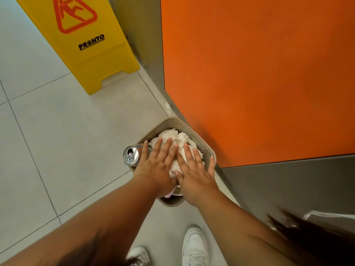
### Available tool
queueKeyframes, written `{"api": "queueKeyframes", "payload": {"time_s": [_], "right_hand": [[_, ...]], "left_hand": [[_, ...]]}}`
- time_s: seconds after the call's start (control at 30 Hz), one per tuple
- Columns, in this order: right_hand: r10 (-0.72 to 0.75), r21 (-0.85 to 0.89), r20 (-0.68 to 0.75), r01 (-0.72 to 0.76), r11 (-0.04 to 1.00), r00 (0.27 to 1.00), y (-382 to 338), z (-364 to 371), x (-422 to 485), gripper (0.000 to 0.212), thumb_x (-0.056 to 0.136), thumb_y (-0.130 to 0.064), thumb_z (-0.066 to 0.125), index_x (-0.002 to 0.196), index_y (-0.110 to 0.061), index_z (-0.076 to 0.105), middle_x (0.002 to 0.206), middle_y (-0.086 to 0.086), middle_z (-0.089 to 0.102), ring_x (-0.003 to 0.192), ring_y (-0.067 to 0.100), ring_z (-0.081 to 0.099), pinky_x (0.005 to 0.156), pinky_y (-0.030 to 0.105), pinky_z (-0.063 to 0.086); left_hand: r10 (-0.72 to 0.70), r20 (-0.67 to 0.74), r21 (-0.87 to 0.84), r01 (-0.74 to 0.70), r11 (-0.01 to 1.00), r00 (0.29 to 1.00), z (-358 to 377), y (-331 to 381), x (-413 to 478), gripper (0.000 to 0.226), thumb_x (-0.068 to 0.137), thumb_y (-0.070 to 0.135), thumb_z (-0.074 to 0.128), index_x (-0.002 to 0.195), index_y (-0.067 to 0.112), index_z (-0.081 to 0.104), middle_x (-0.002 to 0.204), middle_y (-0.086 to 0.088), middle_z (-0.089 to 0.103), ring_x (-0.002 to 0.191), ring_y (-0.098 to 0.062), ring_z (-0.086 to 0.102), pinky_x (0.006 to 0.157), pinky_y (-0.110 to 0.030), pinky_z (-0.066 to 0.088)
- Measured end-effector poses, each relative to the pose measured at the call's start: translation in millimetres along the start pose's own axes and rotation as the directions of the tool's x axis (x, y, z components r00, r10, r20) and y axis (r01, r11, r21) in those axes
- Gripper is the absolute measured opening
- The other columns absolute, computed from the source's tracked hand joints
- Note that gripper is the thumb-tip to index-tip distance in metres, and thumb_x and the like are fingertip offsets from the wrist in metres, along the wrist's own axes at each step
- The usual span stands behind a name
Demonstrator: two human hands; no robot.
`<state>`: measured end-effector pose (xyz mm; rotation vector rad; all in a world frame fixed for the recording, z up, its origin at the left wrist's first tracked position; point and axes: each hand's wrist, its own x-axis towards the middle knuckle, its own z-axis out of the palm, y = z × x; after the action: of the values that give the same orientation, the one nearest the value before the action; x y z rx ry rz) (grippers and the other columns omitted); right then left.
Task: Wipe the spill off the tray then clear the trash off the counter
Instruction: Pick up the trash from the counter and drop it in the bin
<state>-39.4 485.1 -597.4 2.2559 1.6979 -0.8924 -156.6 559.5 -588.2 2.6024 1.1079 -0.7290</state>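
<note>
A beige trash bin (173, 122) stands on the floor against an orange panel. It is heaped with crumpled white paper towels (177, 138). My left hand (157, 166) and my right hand (194, 169) lie side by side, fingers straight, pressing down on the paper. A silver drink can (131, 155) lies on the bin's left rim beside my left hand, its open top toward me. Something pink shows under my wrists at the bin's near edge.
A yellow wet-floor sign (84, 41) stands on the tiled floor at the upper left. The orange panel (259, 73) and a grey counter side (288, 181) fill the right. My white shoes (195, 246) are below the bin.
</note>
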Motion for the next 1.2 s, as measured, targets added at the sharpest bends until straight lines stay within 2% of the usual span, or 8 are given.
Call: {"api": "queueKeyframes", "payload": {"time_s": [0.13,0.33,0.5,0.67,0.8,1.03,1.1,1.2], "right_hand": [[0.039,-0.041,0.089,-0.036,0.999,0.995,-1.0,-7.6,12.0,0.057,0.101,-0.044,0.018,0.147,-0.038,-0.014,0.149,-0.013,-0.037,0.141,0.015,-0.028,0.11,0.055,-0.019],[0.019,0.125,0.015,-0.021,0.992,1.0,-1.8,-43.2,-18.3,0.064,0.097,-0.047,0.037,0.148,-0.041,-0.001,0.155,-0.011,-0.024,0.144,0.015,-0.018,0.112,0.056,-0.009],[0.041,0.262,-0.093,-0.016,0.965,0.995,-5.6,-86.2,-47.8,0.055,0.096,-0.038,0.044,0.147,-0.031,0.023,0.157,-0.009,0.006,0.144,0.015,0.012,0.117,0.046,0.013],[0.051,0.531,-0.237,0.085,0.843,0.97,-6.8,-142.1,-92.6,0.037,0.094,-0.024,0.053,0.13,-0.019,0.053,0.139,-0.004,0.043,0.127,0.017,0.041,0.106,0.035,0.035],[0.086,0.683,-0.271,0.128,0.72,0.959,-15.0,-202.0,-153.4,0.023,0.093,-0.018,0.055,0.113,-0.024,0.064,0.121,-0.012,0.052,0.111,0.005,0.05,0.099,0.024,0.041],[0.13,0.742,-0.426,0.264,0.616,0.895,-32.6,-324.2,-288.7,0.02,0.094,-0.015,0.056,0.101,-0.025,0.071,0.099,-0.011,0.063,0.092,-0.005,0.057,0.08,0.005,0.04],[0.157,0.731,-0.501,0.319,0.604,0.851,-37.1,-359.9,-329.2,0.02,0.093,-0.014,0.057,0.096,-0.029,0.071,0.093,-0.014,0.064,0.091,-0.005,0.058,0.08,0.005,0.04],[0.223,0.74,-0.557,0.357,0.57,0.8,-43.0,-407.7,-384.5,0.024,0.094,-0.017,0.056,0.091,-0.037,0.068,0.098,-0.013,0.066,0.094,-0.002,0.061,0.087,0.012,0.044]], "left_hand": [[-0.011,0.014,0.036,0.01,0.999,1.0,-3.8,-0.2,4.1,0.079,0.088,0.064,0.012,0.141,0.024,-0.031,0.154,-0.001,-0.029,0.142,-0.027,-0.026,0.109,-0.059,-0.019],[0.038,0.008,-0.068,-0.037,0.997,0.999,-34.9,-4.4,-18.7,0.09,0.088,0.065,0.031,0.147,0.023,-0.022,0.156,-0.002,-0.024,0.146,-0.025,-0.015,0.116,-0.053,-0.008],[0.074,0.004,-0.267,-0.07,0.961,0.997,-80.1,-9.5,-44.4,0.085,0.091,0.053,0.046,0.152,0.021,-0.003,0.16,-0.001,-0.009,0.147,-0.021,0.002,0.119,-0.042,0.01],[0.067,-0.093,-0.38,-0.098,0.92,0.993,-144.0,-21.5,-81.0,0.069,0.09,0.037,0.054,0.149,0.026,0.019,0.156,0.005,0.019,0.14,-0.018,0.027,0.112,-0.031,0.029],[0.066,-0.13,-0.435,-0.116,0.893,0.989,-203.4,-30.6,-126.6,0.058,0.09,0.037,0.054,0.143,0.028,0.032,0.145,0.009,0.035,0.13,-0.015,0.041,0.102,-0.028,0.039],[0.151,-0.246,-0.365,-0.236,0.9,0.957,-321.1,-26.3,-219.5,0.043,0.094,0.037,0.05,0.137,0.034,0.041,0.137,0.016,0.044,0.123,-0.005,0.046,0.095,-0.015,0.034],[0.204,-0.298,-0.321,-0.3,0.899,0.932,-357.4,-21.9,-241.1,0.04,0.094,0.037,0.051,0.133,0.037,0.045,0.135,0.019,0.046,0.121,-0.003,0.047,0.094,-0.014,0.035],[0.285,-0.355,-0.257,-0.386,0.886,0.89,-413.9,-12.6,-270.1,0.038,0.093,0.038,0.052,0.13,0.042,0.046,0.13,0.023,0.049,0.117,-0.001,0.049,0.096,-0.018,0.04]]}}
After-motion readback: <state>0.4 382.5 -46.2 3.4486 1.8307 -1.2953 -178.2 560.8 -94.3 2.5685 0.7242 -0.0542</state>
